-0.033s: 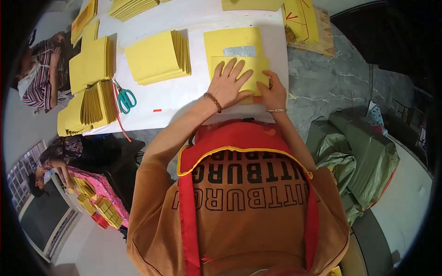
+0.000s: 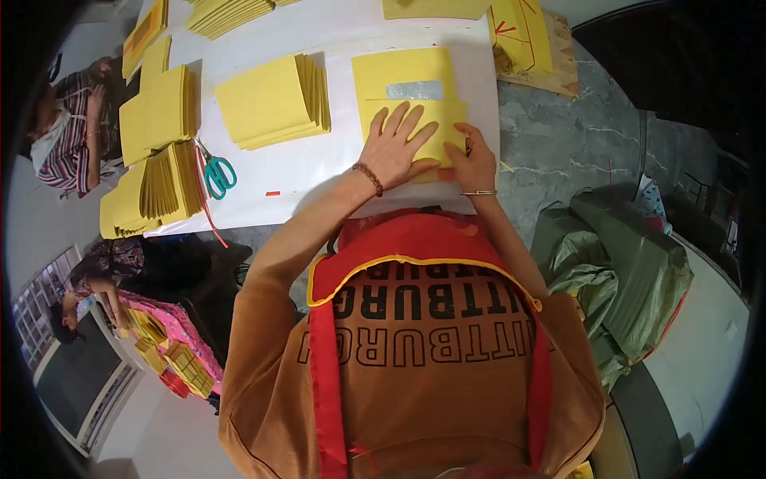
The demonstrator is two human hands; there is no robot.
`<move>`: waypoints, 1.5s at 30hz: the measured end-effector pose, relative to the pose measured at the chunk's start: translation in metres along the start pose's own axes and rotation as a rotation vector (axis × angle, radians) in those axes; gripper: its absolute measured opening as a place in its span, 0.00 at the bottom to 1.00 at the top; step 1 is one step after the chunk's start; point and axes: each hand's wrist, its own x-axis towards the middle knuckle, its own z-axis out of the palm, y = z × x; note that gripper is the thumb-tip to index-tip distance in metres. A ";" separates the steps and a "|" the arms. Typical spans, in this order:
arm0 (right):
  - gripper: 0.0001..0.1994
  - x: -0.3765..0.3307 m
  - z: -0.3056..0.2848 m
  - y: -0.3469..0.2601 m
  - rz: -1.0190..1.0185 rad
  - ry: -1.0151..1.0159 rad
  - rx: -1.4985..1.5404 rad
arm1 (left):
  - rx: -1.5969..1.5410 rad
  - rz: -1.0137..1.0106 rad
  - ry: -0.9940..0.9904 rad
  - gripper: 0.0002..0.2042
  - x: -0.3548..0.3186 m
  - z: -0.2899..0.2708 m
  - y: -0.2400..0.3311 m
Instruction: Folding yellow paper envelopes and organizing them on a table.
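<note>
On the white-covered table in front of me lies a yellow paper sheet [image 2: 399, 68] with a silvery foil-like patch [image 2: 415, 89] on it. A folded flap or second yellow sheet [image 2: 448, 114] covers its near part. My left hand [image 2: 395, 145], with a beaded bracelet, presses flat on this nearer layer with fingers spread. At its right edge my right hand [image 2: 476, 165] has curled fingers, thumb on top and forefinger at the side, pinching the paper. Between the hands a small orange-red patch [image 2: 445, 174] shows at the near edge. The paper's underside is hidden.
Yellow paper stacks [image 2: 267, 100] stand left of my hands, with more [image 2: 155, 112] at the table's left edge. Teal-handled scissors [image 2: 219, 176] lie beside them. Large green wrapped bundles [image 2: 630, 271] sit on the floor at right. Two other people are at far left.
</note>
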 end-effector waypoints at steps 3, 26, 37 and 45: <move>0.18 -0.002 -0.012 -0.016 0.125 -0.113 -0.035 | 0.015 -0.023 -0.029 0.30 -0.002 0.006 -0.001; 0.21 0.006 -0.026 0.003 -0.434 -0.414 -0.325 | 0.322 0.150 -0.055 0.28 -0.012 0.009 0.015; 0.12 0.000 -0.035 0.005 0.079 -0.016 0.492 | 0.149 0.058 0.111 0.18 0.002 -0.020 0.004; 0.12 -0.002 -0.030 0.024 0.076 -0.005 0.546 | 0.535 -0.159 0.567 0.25 -0.065 -0.122 -0.121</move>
